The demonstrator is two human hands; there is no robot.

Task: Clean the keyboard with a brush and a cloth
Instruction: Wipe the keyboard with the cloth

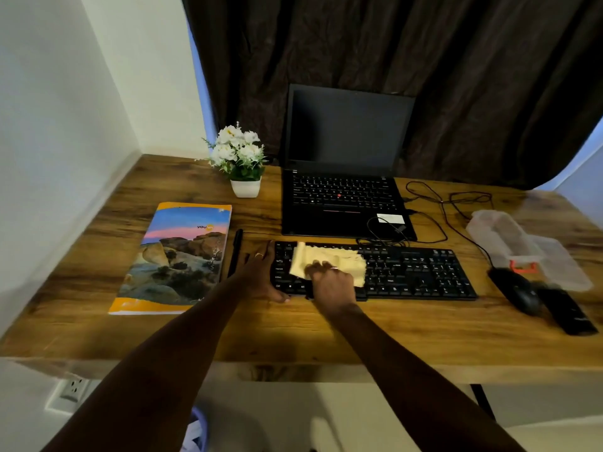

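The keyboard [375, 272] lies flat on the wooden bench [293, 331], near the middle of its front edge and just in front of an open laptop [342, 177]. A yellow cloth [329, 259] covers the keyboard's left half. The right hand [331, 282] presses on the cloth, fingers curled into it. The left hand [261, 275] lies flat and spread against the keyboard's left end, beside a black pen [235, 252].
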